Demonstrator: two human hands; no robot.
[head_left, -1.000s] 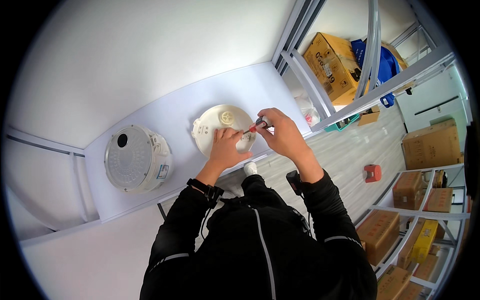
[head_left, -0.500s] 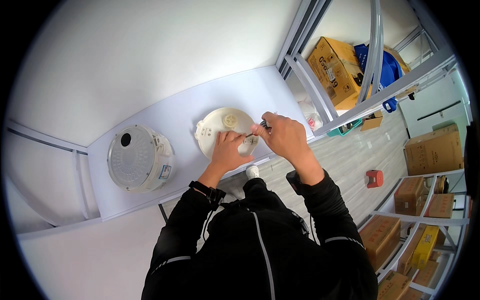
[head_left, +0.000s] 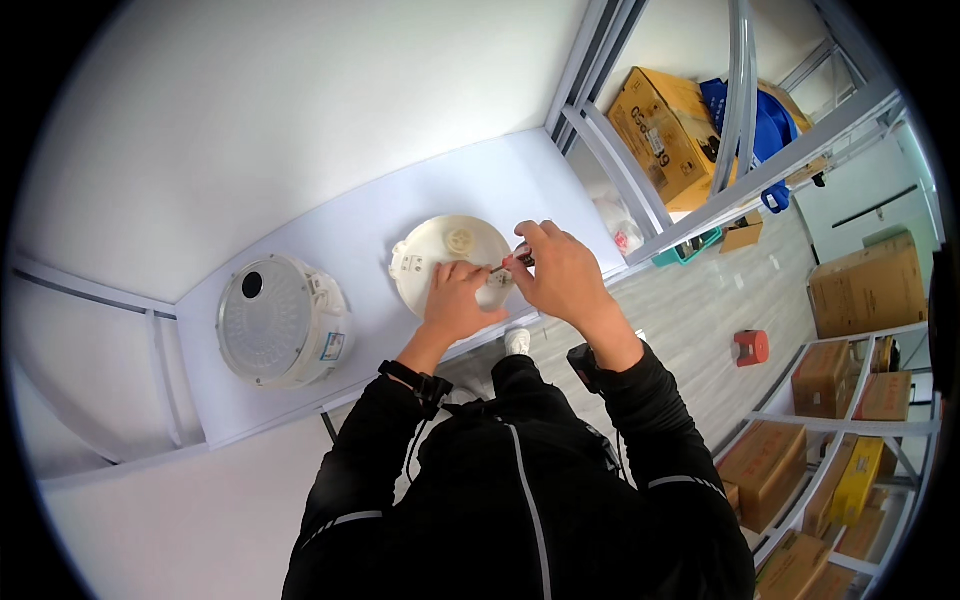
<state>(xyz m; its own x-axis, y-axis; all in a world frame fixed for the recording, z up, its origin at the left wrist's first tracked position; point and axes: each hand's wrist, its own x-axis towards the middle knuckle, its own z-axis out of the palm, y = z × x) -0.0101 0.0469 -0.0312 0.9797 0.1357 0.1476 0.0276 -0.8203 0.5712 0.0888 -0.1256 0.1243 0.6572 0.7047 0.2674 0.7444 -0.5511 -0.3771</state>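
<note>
A cream-white round plastic cover (head_left: 425,292), shaped like a shallow dish, lies with its inside up at the table's front edge. My left hand (head_left: 459,300) grips its near side, fingers inside the dish and thumb by the rim. My right hand (head_left: 565,272) is closed around a screwdriver (head_left: 522,254) with a dark and red handle, held at a slant. Its thin shaft runs down to the left, its end close to my left fingertips. Whether the tip sits on a screw is hidden. Inside the cover stands a cream round knob-like part (head_left: 459,241).
A white drum-shaped appliance (head_left: 275,320) stands on the white table (head_left: 370,225) at the left. Metal frame posts rise at the right, with a cardboard box (head_left: 655,140) and blue bag (head_left: 765,130) behind. A red stool (head_left: 751,347) and shelves of cartons (head_left: 765,465) are farther right.
The right hand has shifted slightly left and the screwdriver has turned a little in its fingers. My left hand stays on the cover. The view has shifted slightly.
</note>
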